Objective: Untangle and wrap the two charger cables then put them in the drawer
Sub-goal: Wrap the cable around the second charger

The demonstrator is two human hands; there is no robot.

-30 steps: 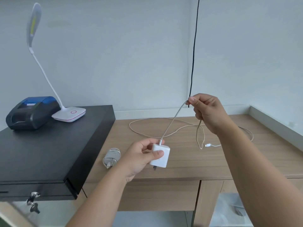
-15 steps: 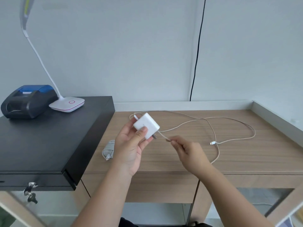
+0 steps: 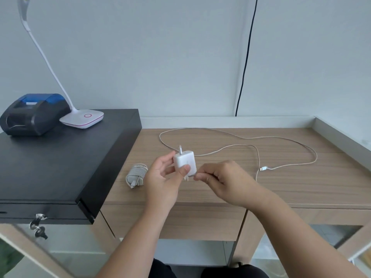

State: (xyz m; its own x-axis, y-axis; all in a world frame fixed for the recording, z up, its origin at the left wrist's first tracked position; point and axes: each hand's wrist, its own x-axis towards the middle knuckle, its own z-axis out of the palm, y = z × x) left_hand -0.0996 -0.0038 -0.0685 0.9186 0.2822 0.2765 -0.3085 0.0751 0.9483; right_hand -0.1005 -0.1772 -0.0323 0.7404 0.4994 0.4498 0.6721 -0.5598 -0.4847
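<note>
My left hand (image 3: 160,177) holds a white charger block (image 3: 185,161) upright above the wooden desk (image 3: 281,187), thumb on its front face. My right hand (image 3: 224,179) pinches the white cable right beside the block's lower edge. The rest of that cable (image 3: 261,141) lies in loose loops across the desk, its connector end (image 3: 263,168) resting to the right. A second charger (image 3: 137,174), grey-white and wrapped into a tight bundle, lies on the desk left of my left hand. The black cash drawer (image 3: 50,167) sits at the left, shut, with keys (image 3: 38,225) in its lock.
A black and blue receipt printer (image 3: 32,115) and a white desk lamp (image 3: 82,118) stand on top of the black drawer. A black wire (image 3: 246,63) hangs down the wall behind the desk. A raised ledge (image 3: 341,141) borders the desk's right side.
My right hand came down from holding the cable high and now pinches it next to the block. My left hand turned the block upright, and the cable settled flat on the desk.
</note>
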